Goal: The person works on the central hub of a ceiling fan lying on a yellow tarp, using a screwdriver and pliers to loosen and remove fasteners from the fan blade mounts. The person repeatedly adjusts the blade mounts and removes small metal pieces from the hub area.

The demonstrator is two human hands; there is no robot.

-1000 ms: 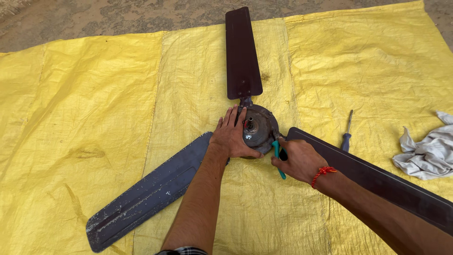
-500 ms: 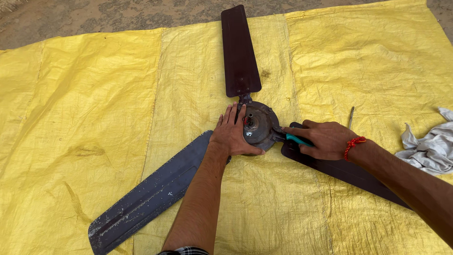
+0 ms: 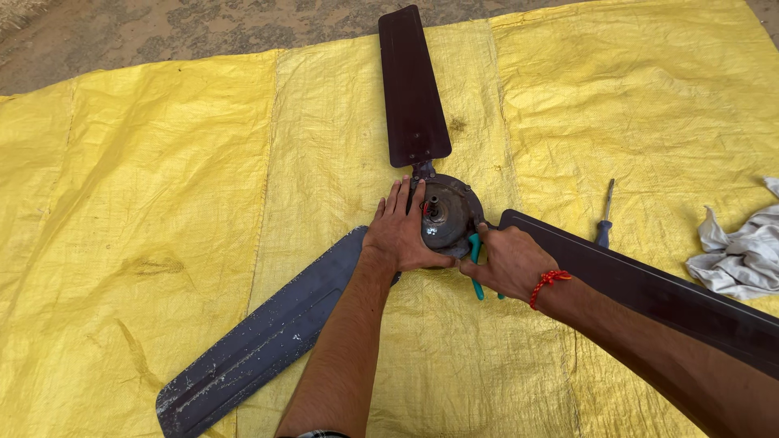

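Dark, grimy metal marks the round motor hub of the three-bladed ceiling fan, which lies flat at the middle of a yellow woven plastic sheet spread on bare ground. The left hand rests spread and flat against the hub's left flank, fingers pointing away from the person, palm pressed down; it grips nothing, only braces the housing. The right hand sits just beside the hub's lower right edge, closed around the teal-handled pliers, whose handles stick out below the fist toward the person while the working end points up into the rim of the hub, touching it or very nearly so; the exact contact is hidden by the fingers. So the hub lies up and to the left of the right-hand grip, and the pliers' long axis runs roughly toward its centre. Both hands are about equally close to it, one on either side.

The hub looks worn and dusty, with a paler shaft stub at its middle. A maroon blade points away from the person, a greyish scuffed blade runs to the lower left, and a third dark blade passes under the right forearm. A slim screwdriver with a blue handle and a crumpled white rag lie apart to the right.
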